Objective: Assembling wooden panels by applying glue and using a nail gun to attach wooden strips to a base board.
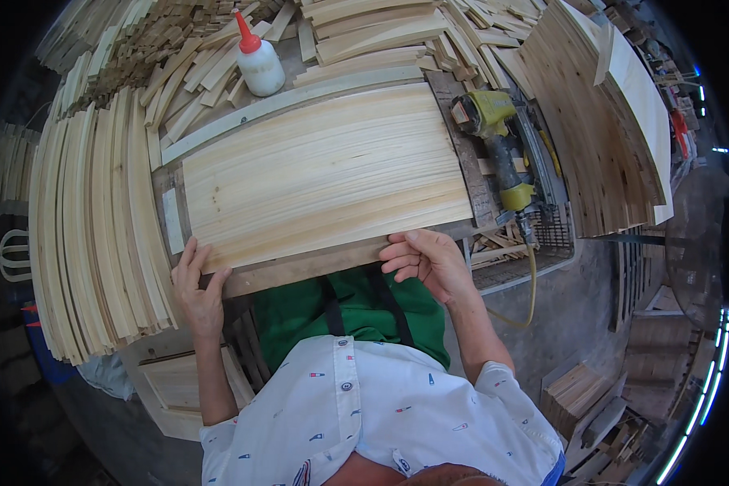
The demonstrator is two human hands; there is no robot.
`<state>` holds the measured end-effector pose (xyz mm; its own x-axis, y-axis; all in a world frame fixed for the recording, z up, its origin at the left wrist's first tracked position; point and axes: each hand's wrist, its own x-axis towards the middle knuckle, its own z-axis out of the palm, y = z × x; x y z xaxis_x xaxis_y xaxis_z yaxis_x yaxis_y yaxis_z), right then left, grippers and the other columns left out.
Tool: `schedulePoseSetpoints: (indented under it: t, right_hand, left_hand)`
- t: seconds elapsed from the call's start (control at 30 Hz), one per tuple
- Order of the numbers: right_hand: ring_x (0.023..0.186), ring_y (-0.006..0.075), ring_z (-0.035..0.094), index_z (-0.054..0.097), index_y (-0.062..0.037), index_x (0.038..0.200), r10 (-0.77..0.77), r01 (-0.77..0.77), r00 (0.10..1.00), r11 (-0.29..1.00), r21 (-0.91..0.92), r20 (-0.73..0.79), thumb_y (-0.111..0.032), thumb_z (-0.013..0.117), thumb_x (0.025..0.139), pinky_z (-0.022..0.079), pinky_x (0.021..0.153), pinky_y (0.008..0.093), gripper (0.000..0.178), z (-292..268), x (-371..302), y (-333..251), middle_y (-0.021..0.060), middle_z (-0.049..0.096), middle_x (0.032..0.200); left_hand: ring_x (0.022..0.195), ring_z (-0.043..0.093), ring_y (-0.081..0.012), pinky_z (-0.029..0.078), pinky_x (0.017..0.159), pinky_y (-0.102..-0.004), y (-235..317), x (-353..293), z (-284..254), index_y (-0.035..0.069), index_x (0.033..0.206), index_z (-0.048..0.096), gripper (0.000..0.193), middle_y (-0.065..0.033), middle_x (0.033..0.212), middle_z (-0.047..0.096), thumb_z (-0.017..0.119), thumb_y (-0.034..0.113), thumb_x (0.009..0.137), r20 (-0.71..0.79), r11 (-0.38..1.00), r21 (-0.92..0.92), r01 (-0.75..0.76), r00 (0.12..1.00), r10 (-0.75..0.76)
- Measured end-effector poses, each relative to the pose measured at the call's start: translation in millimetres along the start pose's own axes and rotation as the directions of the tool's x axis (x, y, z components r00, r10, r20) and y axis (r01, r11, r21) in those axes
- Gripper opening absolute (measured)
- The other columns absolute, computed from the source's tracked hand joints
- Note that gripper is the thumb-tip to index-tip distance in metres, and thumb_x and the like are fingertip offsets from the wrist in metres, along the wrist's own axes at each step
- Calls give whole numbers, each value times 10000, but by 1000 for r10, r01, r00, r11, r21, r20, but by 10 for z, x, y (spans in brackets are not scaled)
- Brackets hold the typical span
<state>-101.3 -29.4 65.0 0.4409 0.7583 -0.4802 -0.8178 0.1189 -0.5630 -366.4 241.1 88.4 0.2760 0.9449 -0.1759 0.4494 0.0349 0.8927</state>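
Note:
A pale wooden panel (324, 170) lies flat on the work surface in front of me, framed by darker strips along its sides. At its near left corner rests my left hand (200, 292), fingers and thumb spread over the brown near edge strip (300, 266). My right hand (431, 263) is at the near edge toward the right, its fingers curled in beside the strip. Whether it pinches anything there is hidden. A green and black nail gun (498, 150) lies to the right of the panel, apart from both hands.
A white glue bottle (261, 69) with a red nozzle stands beyond the panel. Long wooden strips (97, 227) are stacked at left, with more piled at the back. Large wooden boards (587, 121) lean at right. A yellow hose (533, 292) hangs below the nail gun, beside a wire basket (555, 235).

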Motion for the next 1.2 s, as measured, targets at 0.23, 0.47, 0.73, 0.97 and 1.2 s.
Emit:
schedulePoseSetpoints:
  t: [0.23,0.47,0.73,0.97,1.2]
  right_hand:
    - [972,238,675,564,72,1135,88,-90,980,996,2,178,-168,543,976,581,833,357,288,574,288,357,177,668,1075]
    - [943,262,687,536,89,1148,270,-245,883,963,-113,383,-200,520,990,595,761,338,329,1214,447,199,209,672,1039]
    - [766,284,716,583,112,1077,375,-131,792,875,-467,481,-213,438,1019,605,599,299,360,1292,541,-352,245,688,933]
    - [774,274,713,580,110,1088,349,-96,774,889,-447,528,-212,453,1012,599,613,299,355,1312,479,-578,234,689,928]
    - [785,256,708,567,96,1113,383,-75,773,847,-526,506,-213,483,1001,588,634,298,339,1147,337,-497,213,689,941]
  left_hand:
    - [1255,500,-257,380,1036,-329,370,-613,-745,-21,1411,417,510,-227,1404,478,536,99,930,-159,968,250,39,987,1]
    - [1327,431,-285,311,1104,-356,672,-1420,-955,15,1366,490,463,-178,1439,451,573,111,921,-387,863,503,-49,880,275]
    - [1332,407,-278,301,1123,-393,684,-1649,-789,67,1359,512,502,-128,1445,447,642,115,876,-446,785,619,-3,822,355]
    - [1237,450,-293,354,1062,-389,674,-1578,-766,36,1236,607,466,-127,1389,495,727,67,786,-470,813,574,-104,771,430]
    - [1213,469,-297,384,1033,-396,416,-1690,-634,31,1161,649,442,-142,1358,529,762,60,734,-553,875,483,-16,769,320]
